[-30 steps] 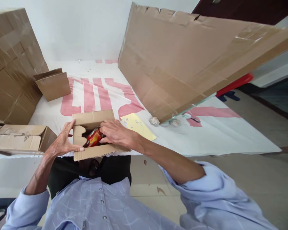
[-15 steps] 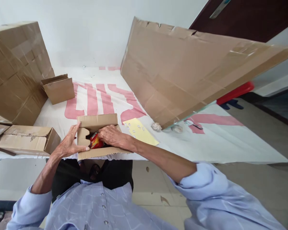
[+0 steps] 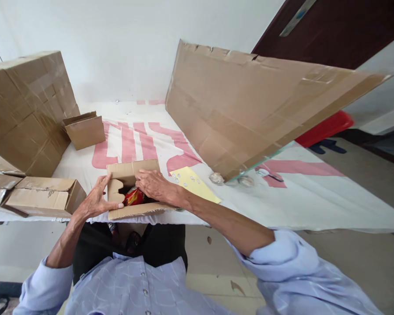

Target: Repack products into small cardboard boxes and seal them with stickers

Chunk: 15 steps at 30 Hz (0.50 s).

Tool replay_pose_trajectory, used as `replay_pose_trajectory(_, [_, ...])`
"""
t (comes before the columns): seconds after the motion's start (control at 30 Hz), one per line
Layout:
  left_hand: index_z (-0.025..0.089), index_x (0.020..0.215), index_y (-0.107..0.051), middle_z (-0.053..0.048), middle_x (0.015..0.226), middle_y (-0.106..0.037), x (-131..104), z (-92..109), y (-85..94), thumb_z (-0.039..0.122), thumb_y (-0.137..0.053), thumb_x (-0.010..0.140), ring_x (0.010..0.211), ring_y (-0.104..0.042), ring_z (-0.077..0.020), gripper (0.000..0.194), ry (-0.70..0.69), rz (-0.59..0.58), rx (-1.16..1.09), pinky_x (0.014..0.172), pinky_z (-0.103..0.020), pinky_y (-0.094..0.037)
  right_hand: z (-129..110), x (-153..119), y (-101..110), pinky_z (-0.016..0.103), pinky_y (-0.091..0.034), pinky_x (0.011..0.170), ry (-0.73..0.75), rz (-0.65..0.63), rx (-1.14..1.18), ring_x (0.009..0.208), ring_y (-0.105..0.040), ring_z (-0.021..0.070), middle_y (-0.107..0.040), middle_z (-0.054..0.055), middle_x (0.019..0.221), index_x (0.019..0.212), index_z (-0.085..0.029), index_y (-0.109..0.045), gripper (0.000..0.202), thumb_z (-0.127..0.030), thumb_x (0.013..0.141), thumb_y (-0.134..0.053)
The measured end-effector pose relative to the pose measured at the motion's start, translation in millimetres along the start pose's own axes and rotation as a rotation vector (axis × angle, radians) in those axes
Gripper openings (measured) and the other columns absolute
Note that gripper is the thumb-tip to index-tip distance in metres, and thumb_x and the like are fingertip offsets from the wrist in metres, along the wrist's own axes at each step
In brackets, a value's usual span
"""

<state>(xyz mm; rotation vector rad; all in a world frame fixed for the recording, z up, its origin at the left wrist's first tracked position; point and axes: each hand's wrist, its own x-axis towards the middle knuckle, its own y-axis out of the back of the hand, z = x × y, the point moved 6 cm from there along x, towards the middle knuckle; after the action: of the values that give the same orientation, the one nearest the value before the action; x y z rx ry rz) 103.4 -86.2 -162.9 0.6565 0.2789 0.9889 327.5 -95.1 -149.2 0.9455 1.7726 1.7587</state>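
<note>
The spread left hand (image 3: 95, 201) grips the carton (image 3: 131, 211) while the curled right hand (image 3: 155, 186), hold unclear, seemingly positions the red-and-yellow packet (image 3: 133, 197), next needing gentleness.

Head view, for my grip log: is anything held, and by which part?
The left hand holds the open box by its left end. Whether the right hand, inside it, grips the red item cannot be told.

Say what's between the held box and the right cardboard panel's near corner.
From the held box: a yellow sheet bearing small pale bits, then a pale lump by the cardboard panel. Shows in head view.
</note>
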Motion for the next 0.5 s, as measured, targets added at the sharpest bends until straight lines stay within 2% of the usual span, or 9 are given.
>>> replay_pose_trajectory(0.13, [0.030, 0.174, -0.038, -0.018, 0.165, -0.047, 0, -3, 9.2, 0.070, -0.089, 0.078, 0.147, -0.055, -0.0421, 0.116, 0.003, 0.037, -0.002, 0.108, -0.054, -0.061, 8, -1, 66, 0.041, -0.046, 0.094, 0.001, 0.195, 0.091, 0.108, -0.062, 0.0261, -0.072, 0.013, 0.117, 0.091, -0.019, -0.078, 0.022, -0.016, 0.104, -0.060])
replay_pose_trajectory(0.23, [0.031, 0.172, -0.043, -0.018, 0.170, -0.043, 4, 7, 25.6, 0.071, -0.093, 0.074, 0.154, -0.050, -0.0432, 0.117, -0.025, 0.130, -0.029, 0.114, -0.057, -0.058, 24, -7, 105, 0.040, -0.049, 0.095, 0.005, 0.323, 0.271, 0.101, -0.064, 0.0231, -0.073, 0.009, 0.109, 0.090, -0.020, -0.077, 0.023, -0.014, 0.103, -0.059])
replay_pose_trajectory(0.33, [0.032, 0.169, -0.047, -0.017, 0.175, -0.043, 14, 29, 40.1, 0.067, -0.095, 0.073, 0.152, -0.053, -0.0432, 0.112, -0.087, 0.211, -0.068, 0.118, -0.059, -0.055, 43, -8, 128, 0.037, -0.052, 0.088, -0.047, 0.436, 0.477, 0.094, -0.064, 0.0217, -0.071, 0.006, 0.098, 0.089, -0.022, -0.074, 0.019, -0.015, 0.099, -0.060])
replay_pose_trajectory(0.4, [0.031, 0.164, -0.054, -0.017, 0.168, -0.054, 25, 45, 42.4, 0.065, -0.095, 0.074, 0.143, -0.063, -0.0430, 0.104, -0.107, 0.218, -0.118, 0.115, -0.060, -0.056, 52, -3, 138, 0.036, -0.052, 0.084, -0.084, 0.504, 0.573, 0.090, -0.063, 0.0205, -0.070, 0.004, 0.095, 0.089, -0.022, -0.073, 0.015, -0.018, 0.098, -0.062])
replay_pose_trajectory(0.5, [0.024, 0.147, -0.070, -0.016, 0.143, -0.075, 45, 65, 39.2, 0.067, -0.093, 0.077, 0.125, -0.074, -0.0400, 0.085, -0.131, 0.213, -0.297, 0.108, -0.056, -0.060, 54, 7, 146, 0.037, -0.054, 0.088, -0.087, 0.579, 0.629, 0.089, -0.062, 0.0196, -0.068, 0.003, 0.091, 0.087, -0.022, -0.072, 0.013, -0.023, 0.097, -0.064])
